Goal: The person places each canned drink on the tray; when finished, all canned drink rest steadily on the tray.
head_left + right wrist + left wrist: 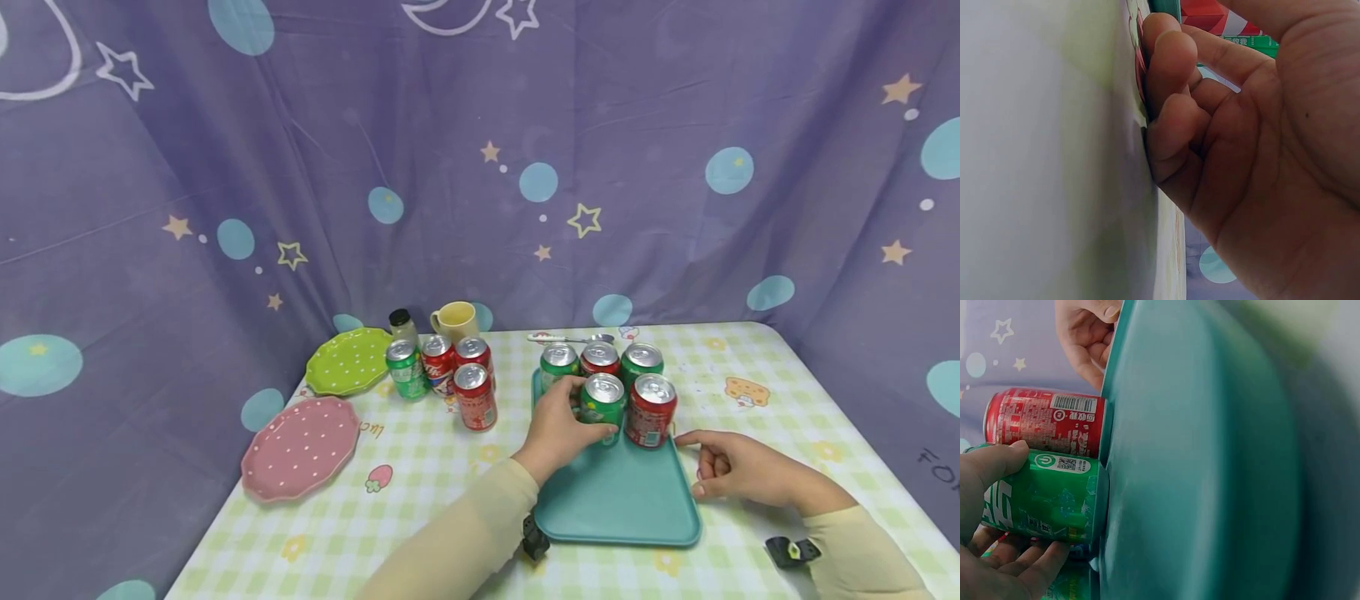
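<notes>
My left hand [558, 429] holds a green soda can [602, 408] upright on the teal tray [622, 508], thumb on the near side and fingers round the left. In the left wrist view the can's base [1094, 503] is right at the tray surface. Beside it stands a red can [651, 412]. Behind are a green can [558, 360], a red can [599, 358] and another green can [642, 360]. At the tray's right edge is my right hand [738, 467], forefinger stretched along the rim, thumb tip by the edge, other fingers loosely curled on the tablecloth.
Left of the tray stand a green can [407, 371] and red cans [475, 400]. Behind them are a black-lidded jar [402, 327] and a yellow mug [456, 321]. A green plate [348, 362] and a pink plate [300, 450] lie far left. A spoon [570, 338] lies behind the tray.
</notes>
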`<action>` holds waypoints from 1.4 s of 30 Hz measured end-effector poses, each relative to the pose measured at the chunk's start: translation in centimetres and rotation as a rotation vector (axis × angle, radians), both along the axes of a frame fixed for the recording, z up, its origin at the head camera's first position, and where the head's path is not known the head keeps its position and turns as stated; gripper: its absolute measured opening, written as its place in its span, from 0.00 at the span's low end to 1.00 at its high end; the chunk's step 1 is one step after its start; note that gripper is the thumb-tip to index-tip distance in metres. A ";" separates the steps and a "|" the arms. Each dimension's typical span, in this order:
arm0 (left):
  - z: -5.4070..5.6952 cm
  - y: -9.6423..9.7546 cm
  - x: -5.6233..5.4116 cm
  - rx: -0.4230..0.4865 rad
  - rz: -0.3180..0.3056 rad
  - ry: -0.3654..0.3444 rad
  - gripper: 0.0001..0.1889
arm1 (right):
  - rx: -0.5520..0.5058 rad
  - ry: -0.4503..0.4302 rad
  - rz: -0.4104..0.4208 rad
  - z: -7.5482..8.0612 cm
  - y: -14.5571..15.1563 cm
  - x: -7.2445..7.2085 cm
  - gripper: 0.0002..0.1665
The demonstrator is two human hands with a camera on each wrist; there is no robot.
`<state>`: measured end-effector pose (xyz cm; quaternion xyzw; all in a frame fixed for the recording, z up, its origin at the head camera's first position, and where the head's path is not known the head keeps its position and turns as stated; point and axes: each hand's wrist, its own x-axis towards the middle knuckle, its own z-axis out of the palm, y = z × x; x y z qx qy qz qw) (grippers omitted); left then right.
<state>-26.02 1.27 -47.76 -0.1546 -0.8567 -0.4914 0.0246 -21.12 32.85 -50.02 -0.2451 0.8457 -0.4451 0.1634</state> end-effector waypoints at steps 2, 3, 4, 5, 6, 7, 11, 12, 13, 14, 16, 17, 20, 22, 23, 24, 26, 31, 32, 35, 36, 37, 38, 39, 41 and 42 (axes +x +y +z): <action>0.0 0.2 0.1 0.003 0.008 -0.006 0.38 | 0.000 0.001 0.001 0.0 0.0 0.0 0.42; 0.0 0.3 0.1 0.006 0.013 -0.009 0.38 | 0.000 0.001 0.001 0.0 0.0 0.0 0.42; 0.0 0.4 0.1 0.010 0.016 -0.013 0.39 | 0.000 0.000 0.001 0.0 0.0 0.0 0.42; 0.0 0.5 0.1 0.014 0.020 -0.014 0.39 | 0.000 0.000 0.001 0.0 0.0 0.0 0.42; -0.1 0.6 0.2 0.018 0.020 -0.014 0.39 | -0.001 -0.001 0.002 0.0 0.0 0.0 0.42; -0.1 0.6 0.2 0.023 0.022 -0.012 0.39 | -0.002 -0.001 0.002 0.0 0.0 0.0 0.42; -0.3 0.9 0.2 0.036 0.024 0.003 0.39 | -0.007 0.005 0.007 0.0 0.1 0.0 0.41; -0.4 0.9 0.1 0.038 0.025 0.002 0.39 | -0.008 0.007 0.008 0.0 0.1 0.0 0.41; -0.4 0.9 0.1 0.042 0.029 0.003 0.39 | -0.008 0.007 0.009 0.0 0.1 0.0 0.41; -0.4 0.9 0.1 0.043 0.031 0.002 0.39 | -0.008 0.007 0.010 0.0 0.1 0.0 0.41; -0.5 1.0 0.1 0.043 0.034 -0.005 0.39 | -0.005 0.006 0.009 0.1 0.1 0.0 0.41; -0.5 1.0 0.0 0.044 0.035 -0.007 0.39 | -0.004 0.004 0.008 0.1 0.1 0.0 0.41; -0.6 1.1 0.0 0.035 0.036 -0.008 0.39 | 0.000 0.005 0.006 0.2 0.0 0.0 0.41; -0.6 1.1 0.0 0.022 0.035 -0.005 0.40 | 0.000 0.004 0.004 0.2 0.0 0.0 0.41; -0.6 1.0 0.0 0.014 0.035 -0.001 0.40 | -0.001 0.003 0.003 0.2 0.0 0.1 0.41; -0.5 1.0 0.1 0.004 0.033 0.002 0.40 | -0.001 0.003 0.003 0.2 -0.1 0.1 0.41; -0.3 0.7 0.2 -0.009 0.023 0.009 0.40 | -0.001 0.000 0.002 0.3 -0.1 0.1 0.41; 0.7 -0.8 0.4 -0.012 -0.011 0.022 0.38 | 0.006 0.001 0.000 0.4 -0.2 0.2 0.41; 1.1 -1.3 0.4 0.002 -0.021 0.031 0.37 | 0.008 0.002 -0.001 0.4 -0.2 0.2 0.41; 2.4 -3.2 0.2 0.031 -0.035 0.085 0.34 | 0.014 0.002 -0.004 0.4 -0.2 0.2 0.42; 2.8 -4.0 0.2 0.042 -0.037 0.118 0.33 | 0.016 0.002 -0.005 0.4 -0.2 0.2 0.42; 3.2 -4.8 0.2 0.041 -0.033 0.159 0.32 | 0.017 0.002 -0.006 0.4 -0.2 0.2 0.42; 3.5 -5.6 0.2 0.029 -0.017 0.197 0.31 | 0.018 0.001 -0.008 0.3 -0.2 0.2 0.42; 3.8 -6.4 0.2 0.016 0.002 0.238 0.31 | 0.019 0.000 -0.008 0.3 -0.2 0.2 0.42; 4.2 -7.9 0.2 -0.013 0.041 0.309 0.30 | 0.018 -0.003 -0.009 0.2 -0.1 0.1 0.42; 4.4 -8.7 0.2 -0.028 0.066 0.338 0.30 | 0.017 -0.004 -0.009 0.1 -0.1 0.1 0.42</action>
